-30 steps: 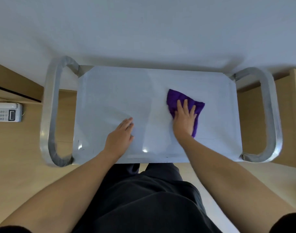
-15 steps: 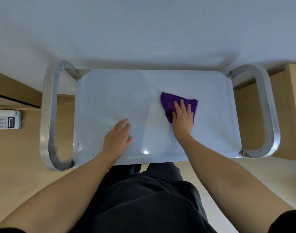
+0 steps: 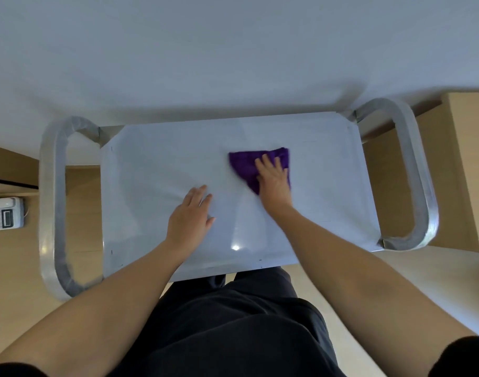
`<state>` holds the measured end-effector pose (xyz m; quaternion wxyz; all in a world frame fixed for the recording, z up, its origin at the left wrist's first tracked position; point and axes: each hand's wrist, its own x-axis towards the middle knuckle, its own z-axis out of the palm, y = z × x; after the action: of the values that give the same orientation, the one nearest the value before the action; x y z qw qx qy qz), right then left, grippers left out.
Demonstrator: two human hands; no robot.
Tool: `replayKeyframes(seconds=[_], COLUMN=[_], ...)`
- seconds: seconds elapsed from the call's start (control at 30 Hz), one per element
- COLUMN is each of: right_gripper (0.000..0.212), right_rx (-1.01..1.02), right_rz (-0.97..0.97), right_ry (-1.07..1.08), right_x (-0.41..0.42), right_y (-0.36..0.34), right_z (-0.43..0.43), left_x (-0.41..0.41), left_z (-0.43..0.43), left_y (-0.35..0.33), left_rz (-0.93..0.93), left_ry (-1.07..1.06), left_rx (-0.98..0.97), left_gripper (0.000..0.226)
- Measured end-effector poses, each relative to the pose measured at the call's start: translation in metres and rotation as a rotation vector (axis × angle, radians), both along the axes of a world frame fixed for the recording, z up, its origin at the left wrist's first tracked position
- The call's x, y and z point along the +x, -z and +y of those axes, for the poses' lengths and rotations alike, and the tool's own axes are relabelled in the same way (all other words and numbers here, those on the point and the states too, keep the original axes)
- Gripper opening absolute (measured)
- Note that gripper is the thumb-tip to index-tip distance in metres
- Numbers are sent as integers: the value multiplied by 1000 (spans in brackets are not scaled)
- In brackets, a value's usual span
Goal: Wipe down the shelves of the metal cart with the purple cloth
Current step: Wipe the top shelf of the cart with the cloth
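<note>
The crumpled purple cloth (image 3: 246, 165) sits right of centre on the flat top of the silver metal cart (image 3: 151, 172). The right hand (image 3: 273, 183) lies flat on it, fingers straight and slightly spread, pressing down and covering its near right part. The left hand (image 3: 190, 217) rests palm-down on bare metal just left of the cloth, fingers straight and close together, apart from it. The looped left handle (image 3: 49, 202) and right handle (image 3: 419, 172) stand off either end, any lower shelves are hidden under the top and the dark trousers (image 3: 233, 322), and a white desk phone (image 3: 4, 213) is cut off at the left edge.
</note>
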<state>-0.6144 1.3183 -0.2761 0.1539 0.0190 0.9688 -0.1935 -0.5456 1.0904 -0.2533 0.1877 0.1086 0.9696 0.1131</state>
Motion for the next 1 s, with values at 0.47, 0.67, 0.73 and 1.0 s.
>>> replayKeyframes(seconds=[0.47, 0.67, 0.73, 1.0], right_gripper=[52, 54, 55, 53], right_rx=[129, 151, 136, 133], right_rz=[-45, 38, 0, -58], right_ry=[-254, -19, 162, -208], right_x=[-22, -63, -73, -60], right_y=[-2, 6, 3, -1], right_z=[-75, 13, 41, -99], left_x=[-9, -12, -12, -17], left_z=[12, 10, 10, 13], left_y=[5, 7, 6, 1], left_rz=[-53, -44, -57, -104], left_ry=[-11, -23, -35, -76], left_rx=[-33, 15, 21, 31], left_gripper=[63, 60, 58, 56])
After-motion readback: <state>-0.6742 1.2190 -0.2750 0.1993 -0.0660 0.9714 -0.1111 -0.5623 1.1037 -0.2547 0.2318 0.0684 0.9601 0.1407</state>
